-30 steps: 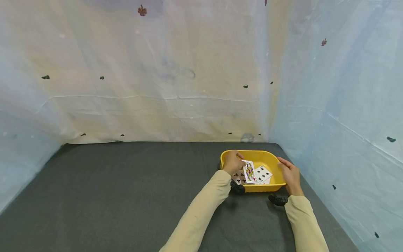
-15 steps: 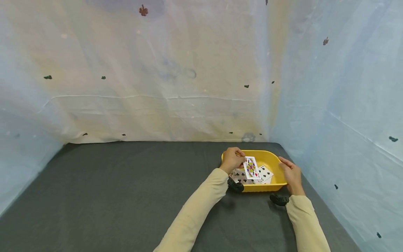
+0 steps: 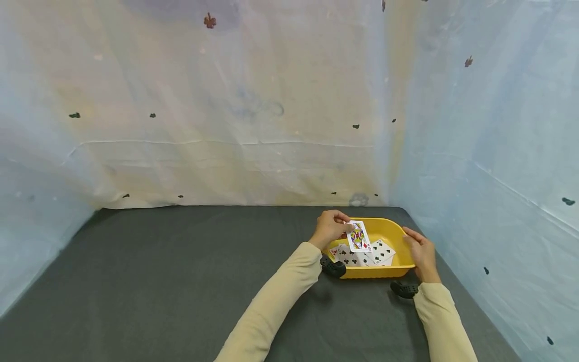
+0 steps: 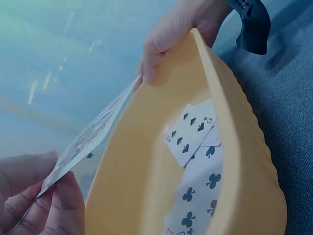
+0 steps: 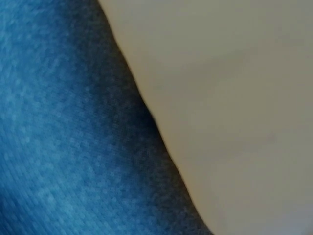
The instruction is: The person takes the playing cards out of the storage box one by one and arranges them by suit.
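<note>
My left hand [image 3: 330,229] pinches a face playing card [image 3: 359,237] between thumb and fingers, above the left half of a yellow basin [image 3: 377,272]. In the left wrist view that playing card [image 4: 93,132] is tilted and seen nearly edge-on beside the basin's rim [image 4: 204,58]. Several more playing cards lie face up on the basin's floor, among them a spade card [image 4: 188,132] and a club card [image 4: 198,188]. At the basin's right end my right hand [image 3: 420,254] grips the rim. The right wrist view holds only the basin's blurred outer wall [image 5: 234,107] and cloth.
A dark grey cloth [image 3: 181,281] covers the table, stretching far to the left of the basin. Pale painted sheets [image 3: 249,100] hang behind and at both sides. The right sheet [image 3: 488,176] stands close to my right hand. A black wrist device [image 3: 333,266] sits at my left wrist.
My left hand has lifted the face card up from the cards in the basin and moved slightly left. The right hand keeps its hold on the rim.
</note>
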### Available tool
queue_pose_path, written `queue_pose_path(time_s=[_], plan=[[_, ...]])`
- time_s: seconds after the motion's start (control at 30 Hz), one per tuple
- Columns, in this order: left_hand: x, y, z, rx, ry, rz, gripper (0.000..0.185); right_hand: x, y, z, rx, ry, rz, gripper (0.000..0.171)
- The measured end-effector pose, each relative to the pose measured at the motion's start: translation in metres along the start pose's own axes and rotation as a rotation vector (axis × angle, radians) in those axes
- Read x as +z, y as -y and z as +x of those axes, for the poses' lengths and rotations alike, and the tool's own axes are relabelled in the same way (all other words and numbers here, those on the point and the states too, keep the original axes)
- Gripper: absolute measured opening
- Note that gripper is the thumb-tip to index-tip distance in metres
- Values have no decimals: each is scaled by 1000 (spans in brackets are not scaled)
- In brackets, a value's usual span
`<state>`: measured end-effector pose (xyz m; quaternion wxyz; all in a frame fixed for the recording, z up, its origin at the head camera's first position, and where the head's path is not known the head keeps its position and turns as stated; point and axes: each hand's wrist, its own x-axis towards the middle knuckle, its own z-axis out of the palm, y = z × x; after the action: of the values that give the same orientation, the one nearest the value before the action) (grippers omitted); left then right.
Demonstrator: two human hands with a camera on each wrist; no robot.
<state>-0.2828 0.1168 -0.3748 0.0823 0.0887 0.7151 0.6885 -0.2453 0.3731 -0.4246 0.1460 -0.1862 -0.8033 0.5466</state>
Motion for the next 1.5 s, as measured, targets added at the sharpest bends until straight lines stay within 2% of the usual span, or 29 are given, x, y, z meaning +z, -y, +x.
queue_pose_path(time_s=[0.3, 0.57, 0.9, 1.2, 1.5], plan=[[-11, -2, 0, -11, 36, -43, 26, -2, -2, 2, 6, -11, -24, 41], [-30, -4, -1, 9, 53, -155, 38, -5, 1, 4, 15, -7, 4, 44], [-55, -6, -2, 15, -18, -187, 38, -7, 0, 3, 0, -3, 2, 44], [-78, -8, -8, 1, -31, -212, 37, -9, -2, 6, 14, 16, 10, 45], [-102, -4, -13, 1, -51, -227, 36, -7, -1, 4, 5, -4, -5, 45]])
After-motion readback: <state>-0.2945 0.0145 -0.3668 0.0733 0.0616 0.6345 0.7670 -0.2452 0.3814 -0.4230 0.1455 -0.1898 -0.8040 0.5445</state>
